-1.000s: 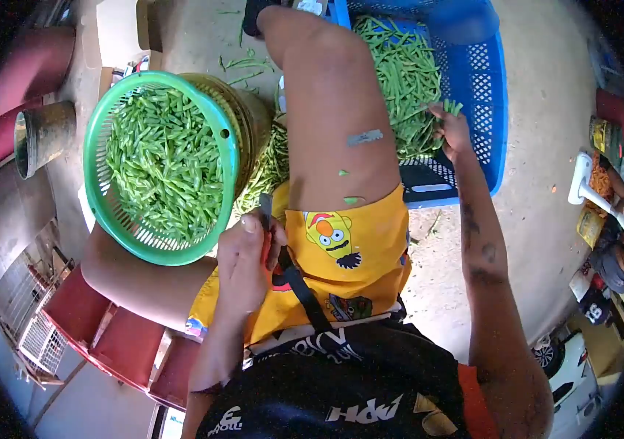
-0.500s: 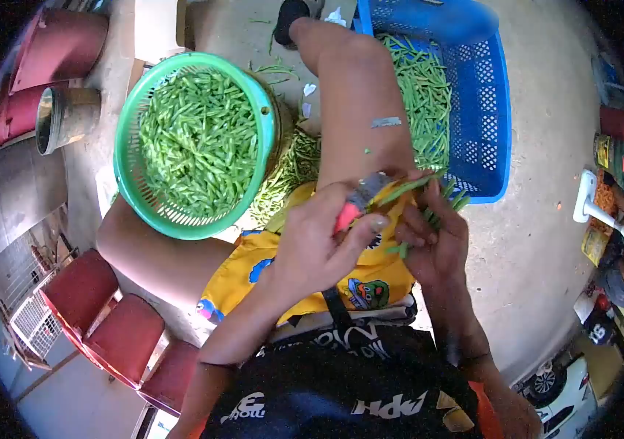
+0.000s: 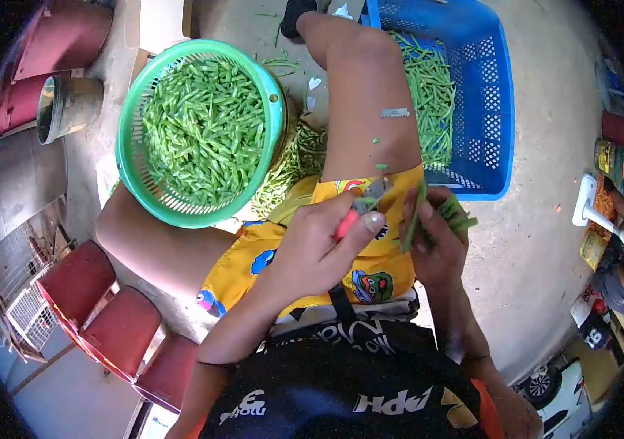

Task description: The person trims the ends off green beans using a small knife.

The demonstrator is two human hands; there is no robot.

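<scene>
My left hand [image 3: 323, 238] is closed on a small knife [image 3: 347, 224] with a pinkish-red handle, its blade pointing up and right over my lap. A short green bit lies by the blade. Beside it on the right, my right hand [image 3: 436, 245] is wrapped round several green beans [image 3: 460, 219], one standing upright near the fingertips. At upper left, a green basket [image 3: 274, 99] holds many cut bean pieces [image 3: 206, 132]. A blue crate [image 3: 484, 110] at upper right holds long beans [image 3: 429, 95].
Bean scraps [image 3: 286, 175] lie between the green basket and my leg. Small green bits and a grey strip [image 3: 395, 113] are on my thigh. Red chairs [image 3: 122, 322] and a bucket [image 3: 70, 110] stand at left. A white car [image 3: 572, 391] shows at lower right.
The knife hand and the bean hand have moved slightly apart. The long bean that spanned between them is now upright in my right hand. A new green bit lies on my thigh.
</scene>
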